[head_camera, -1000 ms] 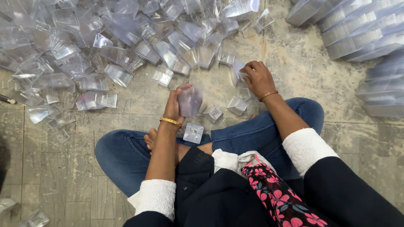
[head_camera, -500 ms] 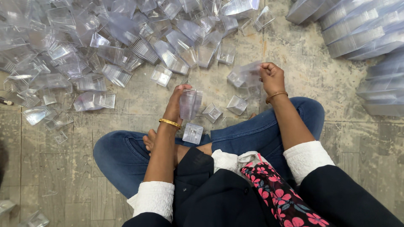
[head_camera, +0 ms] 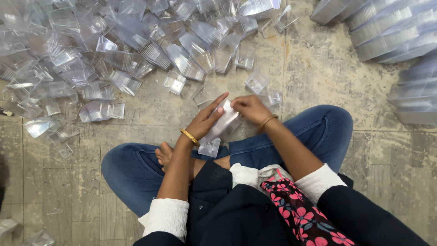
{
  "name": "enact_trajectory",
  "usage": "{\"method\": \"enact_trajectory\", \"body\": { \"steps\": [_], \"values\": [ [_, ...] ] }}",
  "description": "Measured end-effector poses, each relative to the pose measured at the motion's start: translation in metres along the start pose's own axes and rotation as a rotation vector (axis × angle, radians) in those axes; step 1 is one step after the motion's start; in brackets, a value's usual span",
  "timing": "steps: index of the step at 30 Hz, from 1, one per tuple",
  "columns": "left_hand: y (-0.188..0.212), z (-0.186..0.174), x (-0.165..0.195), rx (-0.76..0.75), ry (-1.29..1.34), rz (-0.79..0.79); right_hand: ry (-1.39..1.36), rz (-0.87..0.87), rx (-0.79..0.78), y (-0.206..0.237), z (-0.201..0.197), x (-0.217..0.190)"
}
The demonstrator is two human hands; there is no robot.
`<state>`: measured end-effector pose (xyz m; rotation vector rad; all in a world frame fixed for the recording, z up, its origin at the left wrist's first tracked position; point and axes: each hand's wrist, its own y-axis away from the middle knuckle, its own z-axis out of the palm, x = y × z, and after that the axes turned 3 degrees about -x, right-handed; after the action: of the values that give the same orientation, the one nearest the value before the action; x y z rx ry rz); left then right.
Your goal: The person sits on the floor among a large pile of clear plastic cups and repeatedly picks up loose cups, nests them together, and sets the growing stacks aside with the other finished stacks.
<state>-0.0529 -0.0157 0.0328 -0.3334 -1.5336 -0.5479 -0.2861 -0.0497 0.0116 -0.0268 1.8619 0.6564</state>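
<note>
Since the earlier frame, the right hand (head_camera: 248,108) has come in from the floor at the right, where it was picking up a loose piece, and now meets the left hand (head_camera: 204,122) in front of the crossed legs. Both hands are closed on the same nested stack of clear plastic cups (head_camera: 219,129), which lies tilted, its lower end pointing down toward the lap and its upper end between the two hands. Left-hand fingers are wrapped along the stack's side, with the index finger stretched out toward the top; right-hand fingers are curled and pinched at the stack's upper end. Whether the right hand also holds a separate single piece cannot be told, as its fingers cover that spot. A gold bangle (head_camera: 190,137) sits on the left wrist and a thinner bracelet (head_camera: 266,121) on the right wrist. The person sits cross-legged on a worn stone floor (head_camera: 314,77) in blue jeans (head_camera: 136,168), with a bare foot (head_camera: 165,155) showing just beside the left forearm. A large heap of loose clear cups (head_camera: 114,41) covers the floor across the upper left, and a few single cups (head_camera: 256,82) lie near the hands, apart from them. Long finished rows of stacked cups (head_camera: 391,36) lie at the upper right, well apart from the hands. A floral cloth (head_camera: 300,214) hangs over the dark garment at the lower edge of the view.
</note>
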Motion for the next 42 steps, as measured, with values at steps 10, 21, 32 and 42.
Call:
{"method": "enact_trajectory", "body": {
  "steps": [10, 21, 32, 42],
  "values": [
    [0.003, -0.023, -0.017, 0.394, 0.151, -0.057, 0.798, -0.057, 0.469, -0.009, -0.025, -0.02],
    [-0.001, -0.026, -0.007, 0.28, -0.078, -0.123, 0.291, -0.099, 0.438, 0.008, -0.012, -0.052],
    [-0.008, -0.035, -0.022, 0.318, 0.152, -0.064, 0.819, -0.296, 0.588, -0.02, -0.018, -0.027],
    [-0.023, -0.049, -0.048, 0.552, 0.166, 0.0, 0.859, -0.436, 0.503, -0.049, -0.085, -0.047]
  ]
}}
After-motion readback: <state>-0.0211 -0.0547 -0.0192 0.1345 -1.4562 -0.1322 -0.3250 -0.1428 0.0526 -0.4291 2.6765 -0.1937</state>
